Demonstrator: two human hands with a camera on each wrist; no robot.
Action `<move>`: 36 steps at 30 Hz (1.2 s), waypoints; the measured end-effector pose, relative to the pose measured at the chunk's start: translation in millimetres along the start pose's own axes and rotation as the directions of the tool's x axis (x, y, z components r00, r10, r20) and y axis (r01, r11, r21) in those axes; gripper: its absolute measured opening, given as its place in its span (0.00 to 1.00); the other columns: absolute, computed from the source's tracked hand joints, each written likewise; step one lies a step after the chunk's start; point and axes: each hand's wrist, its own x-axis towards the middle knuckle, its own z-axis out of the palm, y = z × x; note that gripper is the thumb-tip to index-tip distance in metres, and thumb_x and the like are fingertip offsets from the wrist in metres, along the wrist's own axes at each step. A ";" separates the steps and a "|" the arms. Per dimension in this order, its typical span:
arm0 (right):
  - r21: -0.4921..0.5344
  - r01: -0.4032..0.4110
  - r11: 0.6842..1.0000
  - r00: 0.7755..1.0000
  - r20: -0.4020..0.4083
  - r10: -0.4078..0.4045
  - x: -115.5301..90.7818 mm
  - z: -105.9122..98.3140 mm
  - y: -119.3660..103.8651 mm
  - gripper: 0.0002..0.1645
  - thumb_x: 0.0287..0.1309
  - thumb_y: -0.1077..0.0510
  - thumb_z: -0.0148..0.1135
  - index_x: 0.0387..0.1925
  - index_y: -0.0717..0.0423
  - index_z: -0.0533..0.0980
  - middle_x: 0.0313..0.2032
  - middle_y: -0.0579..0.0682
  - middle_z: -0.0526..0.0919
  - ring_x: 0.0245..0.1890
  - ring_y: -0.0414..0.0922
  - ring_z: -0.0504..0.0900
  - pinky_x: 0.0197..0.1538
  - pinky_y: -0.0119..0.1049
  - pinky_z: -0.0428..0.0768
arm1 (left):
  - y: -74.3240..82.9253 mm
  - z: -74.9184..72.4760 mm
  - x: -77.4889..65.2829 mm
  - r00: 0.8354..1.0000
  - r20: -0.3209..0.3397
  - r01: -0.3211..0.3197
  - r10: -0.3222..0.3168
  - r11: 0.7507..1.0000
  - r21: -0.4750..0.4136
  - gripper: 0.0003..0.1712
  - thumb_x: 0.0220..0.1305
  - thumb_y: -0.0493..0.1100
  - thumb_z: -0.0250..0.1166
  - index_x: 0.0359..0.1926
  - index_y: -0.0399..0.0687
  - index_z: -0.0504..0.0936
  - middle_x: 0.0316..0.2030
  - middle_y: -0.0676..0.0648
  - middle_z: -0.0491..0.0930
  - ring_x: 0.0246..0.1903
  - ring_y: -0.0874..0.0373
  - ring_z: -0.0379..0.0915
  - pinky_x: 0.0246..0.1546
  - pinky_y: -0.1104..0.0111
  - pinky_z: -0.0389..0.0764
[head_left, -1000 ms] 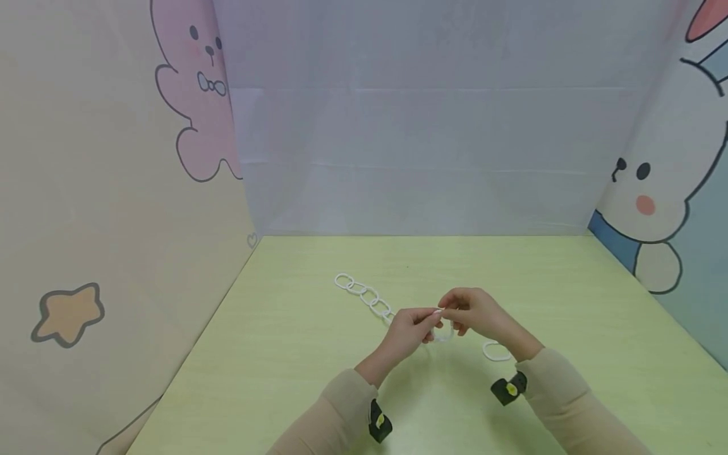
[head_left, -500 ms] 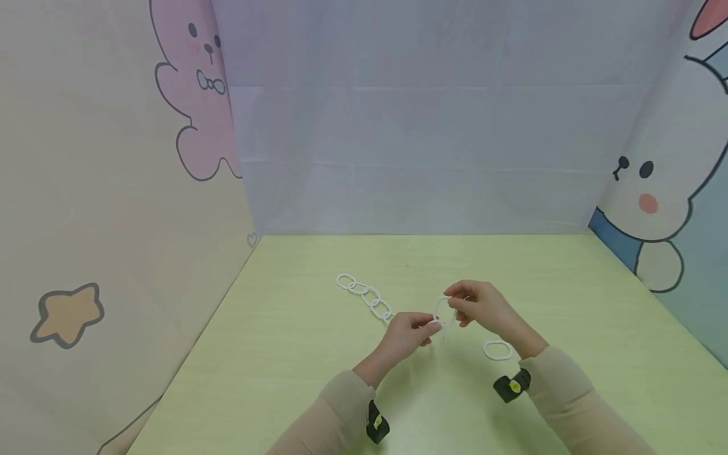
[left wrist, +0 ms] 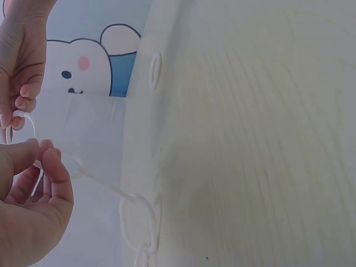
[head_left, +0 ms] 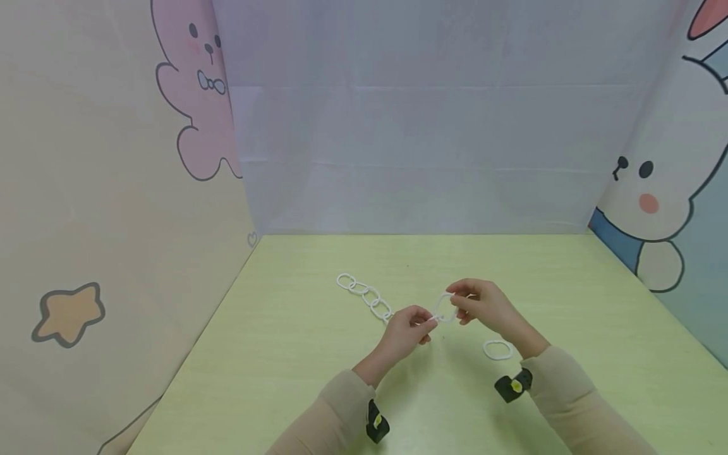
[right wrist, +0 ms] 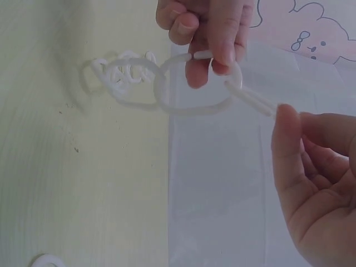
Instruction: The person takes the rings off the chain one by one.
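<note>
Right hand: sits slightly farther toward 1 o'clock than earlier; pinches the end link, between the hands.
Left hand: pinches the next link.
Chain: trails toward left hand's 10 o'clock.
Join: possibly unclosed; hard tugging could unhook links.

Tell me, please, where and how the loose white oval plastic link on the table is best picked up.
Probably pinch the loose white oval plastic link by its near long side, coming from above: it lies flat on the pale green table, and its open middle leaves room for a fingertip inside the rim.
</note>
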 end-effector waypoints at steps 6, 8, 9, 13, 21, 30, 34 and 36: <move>0.019 -0.004 1.000 1.000 -0.012 0.004 -0.3 -0.7 -1.0 0.16 0.61 0.66 0.55 0.47 0.74 0.71 0.27 0.54 0.76 0.24 0.46 0.76 0.28 0.37 0.80 | -1.9 -0.2 0.6 1.000 -0.005 -0.010 0.011 0.999 0.051 0.06 0.60 0.38 0.64 0.36 0.39 0.78 0.30 0.52 0.78 0.22 0.64 0.72 0.23 0.74 0.73; 0.030 -0.006 1.000 1.000 -0.010 0.007 -0.4 -0.8 -1.1 0.16 0.60 0.67 0.55 0.47 0.74 0.70 0.27 0.54 0.76 0.23 0.46 0.76 0.28 0.37 0.80 | -3.1 -0.2 0.9 1.000 -0.002 -0.011 0.011 0.999 0.051 0.06 0.59 0.36 0.63 0.37 0.38 0.79 0.32 0.52 0.78 0.23 0.64 0.73 0.24 0.74 0.74; 0.035 -0.007 0.999 1.000 -0.010 0.007 -0.5 -0.9 -1.2 0.15 0.61 0.67 0.55 0.47 0.74 0.70 0.27 0.54 0.76 0.23 0.46 0.76 0.28 0.37 0.80 | -3.6 -0.3 1.1 1.000 0.001 -0.010 0.010 0.999 0.047 0.07 0.59 0.36 0.63 0.38 0.37 0.79 0.32 0.51 0.79 0.23 0.64 0.73 0.25 0.74 0.75; 0.054 0.001 0.999 1.000 -0.011 -0.001 -0.3 -1.6 -1.7 0.15 0.61 0.67 0.55 0.47 0.74 0.70 0.27 0.54 0.76 0.23 0.45 0.76 0.28 0.37 0.80 | -6.3 -0.7 1.8 1.000 0.010 -0.007 0.006 0.999 0.046 0.06 0.60 0.35 0.62 0.38 0.35 0.78 0.37 0.47 0.80 0.24 0.64 0.74 0.28 0.73 0.77; 0.081 0.001 0.997 0.999 -0.039 0.002 -1.8 -5.3 -1.2 0.17 0.61 0.66 0.56 0.48 0.74 0.70 0.29 0.54 0.76 0.24 0.44 0.76 0.28 0.37 0.80 | -7.2 -3.3 1.3 1.000 -0.009 0.010 -0.010 0.997 0.071 0.09 0.62 0.37 0.61 0.40 0.35 0.81 0.34 0.45 0.81 0.24 0.65 0.73 0.24 0.74 0.74; 0.076 -0.010 0.997 0.999 -0.052 0.014 -3.7 -4.7 2.0 0.16 0.61 0.67 0.55 0.48 0.74 0.69 0.31 0.55 0.75 0.24 0.45 0.77 0.29 0.37 0.80 | -6.2 -1.3 0.7 0.999 -0.032 0.003 -0.004 1.000 -0.020 0.10 0.61 0.35 0.61 0.40 0.32 0.82 0.30 0.40 0.81 0.22 0.64 0.70 0.24 0.74 0.74; 0.079 -0.006 0.997 0.999 -0.052 0.010 -3.9 -2.3 3.1 0.17 0.61 0.66 0.55 0.49 0.75 0.69 0.32 0.56 0.75 0.25 0.45 0.77 0.29 0.37 0.81 | 9.7 -3.2 -9.2 1.000 -0.021 -0.010 0.010 0.999 -0.031 0.10 0.62 0.33 0.60 0.40 0.29 0.81 0.33 0.34 0.80 0.21 0.64 0.70 0.24 0.74 0.74; 0.082 -0.003 0.997 0.999 -0.051 0.007 -3.8 -1.2 3.4 0.18 0.60 0.66 0.56 0.49 0.75 0.69 0.32 0.56 0.75 0.25 0.44 0.78 0.29 0.37 0.81 | 20.6 -4.7 -16.3 1.000 -0.017 -0.017 0.017 0.999 -0.029 0.10 0.62 0.32 0.59 0.40 0.27 0.81 0.33 0.33 0.80 0.21 0.64 0.70 0.25 0.74 0.74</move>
